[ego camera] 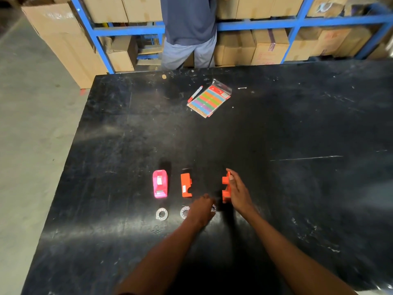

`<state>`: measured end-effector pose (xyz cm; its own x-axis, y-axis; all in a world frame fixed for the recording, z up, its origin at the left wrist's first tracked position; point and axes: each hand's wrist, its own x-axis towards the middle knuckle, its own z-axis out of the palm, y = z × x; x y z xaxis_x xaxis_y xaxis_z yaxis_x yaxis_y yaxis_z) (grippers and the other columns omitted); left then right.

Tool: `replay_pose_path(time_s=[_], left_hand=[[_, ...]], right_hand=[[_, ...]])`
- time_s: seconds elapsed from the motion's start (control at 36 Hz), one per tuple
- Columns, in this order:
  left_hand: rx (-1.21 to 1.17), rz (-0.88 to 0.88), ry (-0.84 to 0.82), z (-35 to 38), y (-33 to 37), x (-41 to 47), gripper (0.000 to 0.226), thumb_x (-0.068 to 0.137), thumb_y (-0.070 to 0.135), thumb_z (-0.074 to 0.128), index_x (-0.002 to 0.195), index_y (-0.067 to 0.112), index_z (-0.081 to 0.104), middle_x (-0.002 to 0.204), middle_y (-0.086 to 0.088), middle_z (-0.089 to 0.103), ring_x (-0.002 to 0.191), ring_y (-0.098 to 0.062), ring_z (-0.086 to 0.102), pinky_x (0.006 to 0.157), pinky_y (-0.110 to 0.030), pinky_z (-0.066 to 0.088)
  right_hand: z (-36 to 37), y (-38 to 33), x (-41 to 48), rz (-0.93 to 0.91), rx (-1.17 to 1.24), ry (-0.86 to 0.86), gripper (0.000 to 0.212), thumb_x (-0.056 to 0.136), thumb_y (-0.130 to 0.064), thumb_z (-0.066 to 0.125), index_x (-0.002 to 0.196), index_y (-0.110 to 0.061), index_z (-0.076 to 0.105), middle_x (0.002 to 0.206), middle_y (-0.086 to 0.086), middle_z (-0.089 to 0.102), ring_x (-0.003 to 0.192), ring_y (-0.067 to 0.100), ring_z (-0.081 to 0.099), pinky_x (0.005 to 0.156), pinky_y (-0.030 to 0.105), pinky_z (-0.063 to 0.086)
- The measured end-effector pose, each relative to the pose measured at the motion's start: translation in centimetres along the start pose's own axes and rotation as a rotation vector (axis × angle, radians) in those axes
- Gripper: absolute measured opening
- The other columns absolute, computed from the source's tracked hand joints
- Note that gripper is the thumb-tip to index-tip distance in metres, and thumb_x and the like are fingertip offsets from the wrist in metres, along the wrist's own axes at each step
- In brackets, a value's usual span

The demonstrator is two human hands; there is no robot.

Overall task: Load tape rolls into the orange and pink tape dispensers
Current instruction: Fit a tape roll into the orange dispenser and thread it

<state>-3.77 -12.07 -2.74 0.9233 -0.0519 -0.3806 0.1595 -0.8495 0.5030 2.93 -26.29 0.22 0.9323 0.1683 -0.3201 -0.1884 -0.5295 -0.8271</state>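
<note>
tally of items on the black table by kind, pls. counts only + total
Pink tape dispenser: 1
Orange tape dispensers: 2 (one lying free, one at the right hand)
Tape rolls: 3 (one free, one partly under the left hand, one peeking out beyond it)
Red marker pen: 1
Pack of coloured labels: 1
Total: 8

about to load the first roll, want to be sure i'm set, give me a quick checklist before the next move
1. Right hand has a grip on an orange dispenser: ok, held on edge.
2. Left hand has a roll: cannot tell, it covers a tape roll.
3. Spare rolls near: ok, one tape roll lies free, another beside the left hand.
4. Pink dispenser upright: ok.
5. Second orange dispenser ready: not ok, lying on its side.
</note>
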Motion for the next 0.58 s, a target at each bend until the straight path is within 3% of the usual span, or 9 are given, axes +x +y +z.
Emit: replay_pose_path(time_s=[0.08, 0.19, 0.33, 0.44, 0.58], left_hand=[[0.060, 0.017, -0.015, 0.6, 0.2, 0.1, 0.035, 0.086, 0.015, 0.066, 0.120, 0.017, 0.065, 0.125, -0.013, 0.061, 0.116, -0.033, 0.060, 0.099, -0.041, 0.048], [0.062, 0.041, 0.006, 1.2, -0.4, 0.2, 0.046, 0.083, 0.023, 0.073, 0.127, 0.019, 0.061, 0.126, -0.011, 0.061, 0.119, -0.029, 0.057, 0.102, -0.038, 0.044], [0.003, 0.055, 0.107, 0.6, -2.7, -0.8, 0.051, 0.084, 0.044, 0.070, 0.126, 0.017, 0.058, 0.123, -0.007, 0.059, 0.116, -0.027, 0.056, 0.097, -0.035, 0.043], [0.034, 0.062, 0.150, -0.2, -5.4, -2.7, 0.062, 0.081, 0.052, 0.071, 0.130, 0.018, 0.054, 0.128, -0.004, 0.058, 0.117, -0.024, 0.054, 0.099, -0.037, 0.045], [0.055, -0.032, 0.180, -0.3, -8.0, -5.0, 0.073, 0.073, 0.051, 0.079, 0.134, 0.024, 0.051, 0.130, 0.001, 0.056, 0.117, -0.024, 0.053, 0.097, -0.035, 0.043]], right_hand=[[0.0, -0.3, -0.5, -0.002, 0.010, -0.021, 0.039, 0.105, -0.047, 0.027, 0.141, -0.043, 0.043, 0.128, -0.004, 0.059, 0.110, 0.017, 0.060, 0.099, 0.038, 0.047], [0.1, -0.8, -0.9, 0.000, 0.039, -0.061, 0.040, 0.106, -0.044, 0.026, 0.144, -0.040, 0.040, 0.128, -0.013, 0.050, 0.112, 0.010, 0.053, 0.097, 0.029, 0.038], [0.2, -1.0, -1.2, -0.001, 0.030, -0.074, 0.039, 0.106, -0.045, 0.026, 0.141, -0.039, 0.043, 0.110, -0.012, 0.056, 0.088, -0.003, 0.056, 0.078, 0.013, 0.040], [1.3, -0.3, -0.9, 0.013, 0.036, -0.071, 0.039, 0.104, -0.050, 0.027, 0.138, -0.043, 0.044, 0.123, -0.005, 0.062, 0.094, 0.010, 0.063, 0.091, 0.033, 0.049], [2.4, -0.6, -1.4, 0.008, 0.034, -0.119, 0.040, 0.104, -0.050, 0.028, 0.140, -0.043, 0.044, 0.127, -0.012, 0.056, 0.110, 0.014, 0.058, 0.096, 0.032, 0.043]])
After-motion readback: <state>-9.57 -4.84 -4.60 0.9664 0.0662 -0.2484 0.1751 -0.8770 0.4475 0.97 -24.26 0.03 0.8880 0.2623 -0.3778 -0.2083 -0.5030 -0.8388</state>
